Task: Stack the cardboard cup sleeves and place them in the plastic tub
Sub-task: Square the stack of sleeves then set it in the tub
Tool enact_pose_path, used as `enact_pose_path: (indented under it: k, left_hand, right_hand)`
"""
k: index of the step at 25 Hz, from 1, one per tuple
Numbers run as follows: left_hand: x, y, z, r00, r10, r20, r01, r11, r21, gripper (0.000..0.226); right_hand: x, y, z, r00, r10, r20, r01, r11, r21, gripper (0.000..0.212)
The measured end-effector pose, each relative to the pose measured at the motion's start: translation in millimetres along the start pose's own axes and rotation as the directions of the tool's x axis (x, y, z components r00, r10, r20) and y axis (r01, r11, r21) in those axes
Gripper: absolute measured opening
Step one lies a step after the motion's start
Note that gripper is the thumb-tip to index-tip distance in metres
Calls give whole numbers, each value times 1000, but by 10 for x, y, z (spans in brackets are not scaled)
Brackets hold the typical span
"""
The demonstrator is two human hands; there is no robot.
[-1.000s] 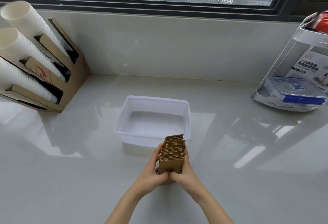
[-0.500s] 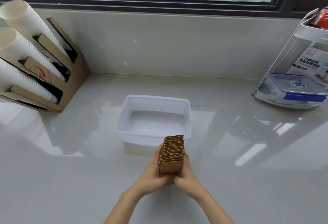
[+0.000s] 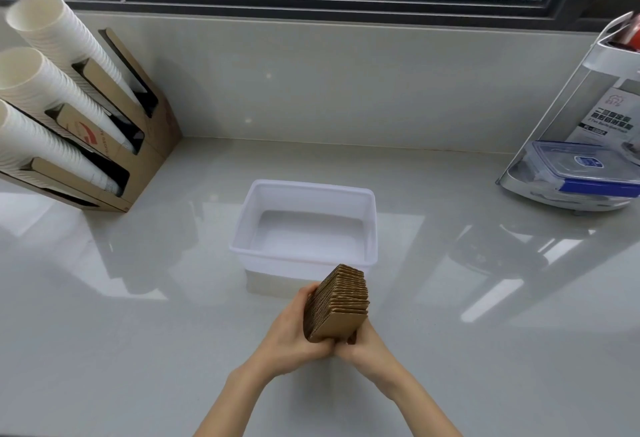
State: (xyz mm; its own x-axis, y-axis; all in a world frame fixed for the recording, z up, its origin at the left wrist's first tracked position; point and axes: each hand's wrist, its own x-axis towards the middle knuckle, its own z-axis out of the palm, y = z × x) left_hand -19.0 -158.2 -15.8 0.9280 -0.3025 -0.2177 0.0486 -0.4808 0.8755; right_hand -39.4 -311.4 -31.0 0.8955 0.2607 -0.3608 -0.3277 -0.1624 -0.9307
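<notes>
In the head view my left hand point(image 3: 294, 327) and right hand point(image 3: 363, 343) are both clamped on the stack of cup sleeves point(image 3: 337, 301), low centre of frame. I have tipped the stack leftward since a moment ago and raised it slightly, so it overlaps the near rim of the empty plastic tub point(image 3: 304, 221), ready, I judge, to go in.

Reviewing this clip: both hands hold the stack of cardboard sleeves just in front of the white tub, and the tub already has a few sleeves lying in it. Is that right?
Not quite. The head view shows the tub empty, its white bottom bare. The rest holds: the left hand and right hand hold the stack of sleeves just in front of it.
</notes>
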Motion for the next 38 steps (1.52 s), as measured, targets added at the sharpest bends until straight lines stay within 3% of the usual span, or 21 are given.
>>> enact_pose_path:
  k: [1,5,10,13,18,23,30,34,38]
  left_hand:
    - [-8,-1,-31,1000,11,-2,-11,1000,11,73]
    - [-20,-85,-209,999,49,-9,-47,983,175,71]
    - [51,-4,-336,988,60,141,-128,831,541,85]
    - [94,27,-311,978,51,201,-164,781,603,85]
    - [104,-67,-199,984,39,174,-117,880,461,90]
    - [29,-229,-194,996,-1,94,-21,971,238,108]
    - [-19,-274,-213,995,-55,79,42,987,157,106]
    - [11,-205,-242,1000,-11,19,8,989,145,106]
    - [-13,-287,-289,994,-45,100,34,993,112,115]
  right_hand:
    - [-12,-23,-9,1000,-2,-4,2,1000,-5,66]
    - [-68,-102,-170,999,-36,-32,32,994,-103,113]
    - [-44,-264,-242,983,-185,6,169,887,-429,109]
    - [1,-265,-195,979,-206,14,187,859,-476,101]
    - [11,-161,-266,986,-167,-15,139,861,-488,83]
    - [38,-42,-239,992,-121,-36,91,887,-453,85]
    - [83,2,-231,987,-159,-29,120,846,-520,84]
    - [108,-6,-240,980,-189,-61,133,851,-509,77]
    - [93,30,-228,984,-167,-61,114,857,-502,74]
